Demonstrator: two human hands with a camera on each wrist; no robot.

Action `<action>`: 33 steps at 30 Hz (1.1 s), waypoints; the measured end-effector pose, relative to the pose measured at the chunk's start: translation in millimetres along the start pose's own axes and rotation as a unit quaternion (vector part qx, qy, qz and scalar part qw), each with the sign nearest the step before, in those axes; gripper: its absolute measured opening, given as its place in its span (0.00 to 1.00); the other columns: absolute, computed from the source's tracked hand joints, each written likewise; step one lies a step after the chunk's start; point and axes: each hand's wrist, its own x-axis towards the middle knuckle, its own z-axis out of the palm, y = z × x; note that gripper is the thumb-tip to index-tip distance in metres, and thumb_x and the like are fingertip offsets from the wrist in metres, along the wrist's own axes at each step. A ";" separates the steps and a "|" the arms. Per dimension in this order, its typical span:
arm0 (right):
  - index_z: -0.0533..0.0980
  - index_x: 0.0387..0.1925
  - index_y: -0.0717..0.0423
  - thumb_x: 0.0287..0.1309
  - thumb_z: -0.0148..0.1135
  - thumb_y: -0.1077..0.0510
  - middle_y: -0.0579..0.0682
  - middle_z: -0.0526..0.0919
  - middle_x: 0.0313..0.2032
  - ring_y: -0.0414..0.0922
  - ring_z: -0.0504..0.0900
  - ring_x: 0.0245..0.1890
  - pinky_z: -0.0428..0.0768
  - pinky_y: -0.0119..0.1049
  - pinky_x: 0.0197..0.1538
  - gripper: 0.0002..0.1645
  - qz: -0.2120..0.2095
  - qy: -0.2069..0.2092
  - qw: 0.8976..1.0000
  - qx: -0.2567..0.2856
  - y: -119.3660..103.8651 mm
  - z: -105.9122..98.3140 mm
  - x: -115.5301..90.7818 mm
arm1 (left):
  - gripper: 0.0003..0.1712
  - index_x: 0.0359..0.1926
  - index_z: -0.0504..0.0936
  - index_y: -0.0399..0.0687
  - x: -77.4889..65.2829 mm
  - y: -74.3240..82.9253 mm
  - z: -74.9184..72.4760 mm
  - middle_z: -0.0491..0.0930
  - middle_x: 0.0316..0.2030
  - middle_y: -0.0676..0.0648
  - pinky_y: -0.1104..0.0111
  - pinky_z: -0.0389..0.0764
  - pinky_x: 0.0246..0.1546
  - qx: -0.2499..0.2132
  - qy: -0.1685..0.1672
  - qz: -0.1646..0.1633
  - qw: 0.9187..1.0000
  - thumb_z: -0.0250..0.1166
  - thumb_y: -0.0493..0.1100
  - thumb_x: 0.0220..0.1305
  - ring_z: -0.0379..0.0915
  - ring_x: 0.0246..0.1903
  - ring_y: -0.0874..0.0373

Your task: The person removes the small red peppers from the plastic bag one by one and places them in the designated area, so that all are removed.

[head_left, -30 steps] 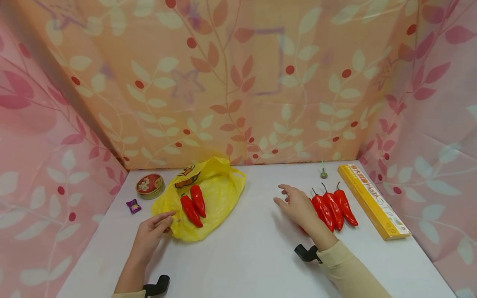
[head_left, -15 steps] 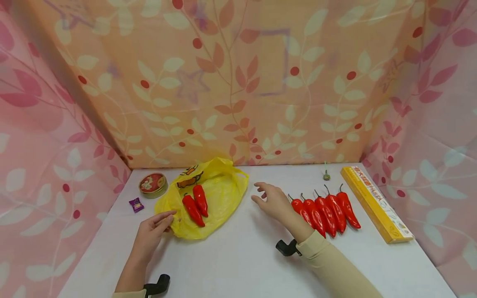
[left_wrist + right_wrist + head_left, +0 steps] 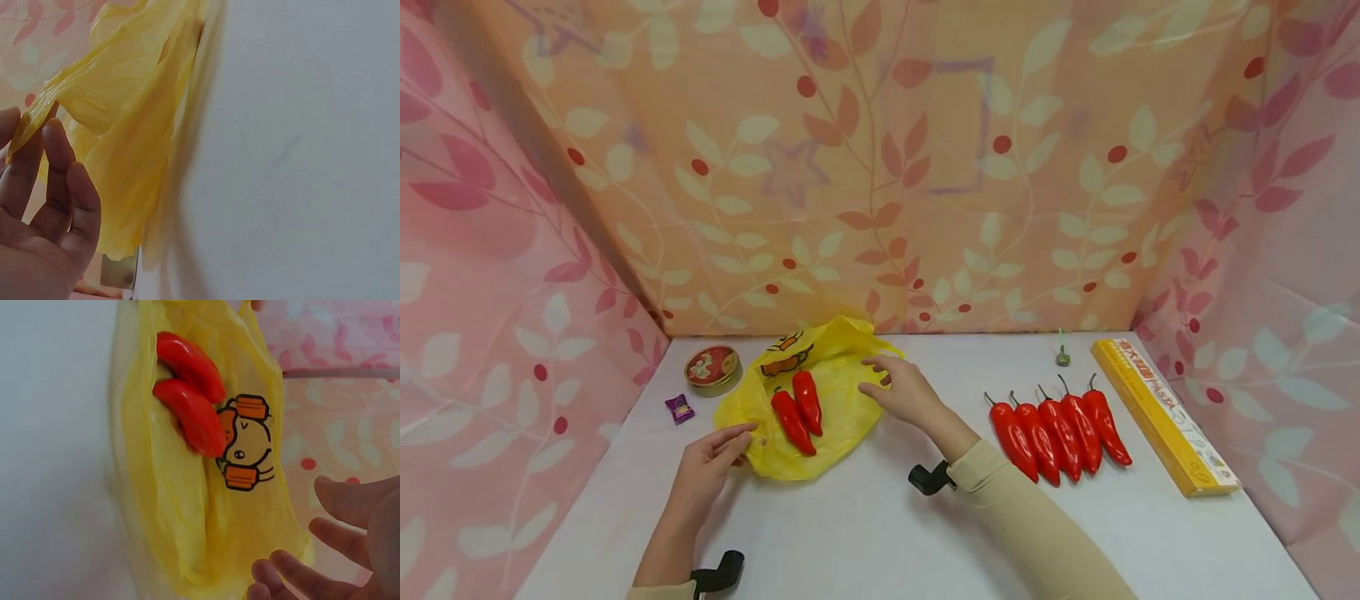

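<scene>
A yellow plastic bag [image 3: 842, 417] lies on the white table with its mouth spread open, and two red chili peppers [image 3: 793, 423] rest inside. At the bag's left edge, my left hand [image 3: 700, 471] pinches the thin plastic between thumb and fingers; the left wrist view shows the pulled-up fold of the bag [image 3: 125, 103]. My right hand [image 3: 913, 398] is over the bag's right side, fingers loosely bent and nothing in them. In the right wrist view, the peppers [image 3: 194, 419] lie beside an orange cartoon print.
Several more red chili peppers [image 3: 1060, 442] form a row on the right. Beyond them lies a yellow pasta box [image 3: 1165, 421], with a small green object [image 3: 1063, 358] near the back wall. A round red-topped tin [image 3: 712, 369] and a purple wrapped candy [image 3: 681, 408] are left of the bag.
My right hand has moved left from beside the pepper row to the bag's right side, uncovering the whole row. My left hand has kept its hold on the bag's edge.
</scene>
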 end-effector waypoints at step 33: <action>0.58 0.77 0.51 0.65 0.66 0.42 0.56 0.74 0.67 0.52 0.73 0.66 0.73 0.47 0.69 0.46 0.102 -0.061 0.993 -0.027 -27.9 106.6 62.6 | 0.26 0.65 0.78 0.44 6.7 -3.8 4.6 0.87 0.51 0.51 0.75 0.82 0.46 -0.009 -0.006 -0.001 1.000 0.60 0.54 0.74 0.78 0.42 0.61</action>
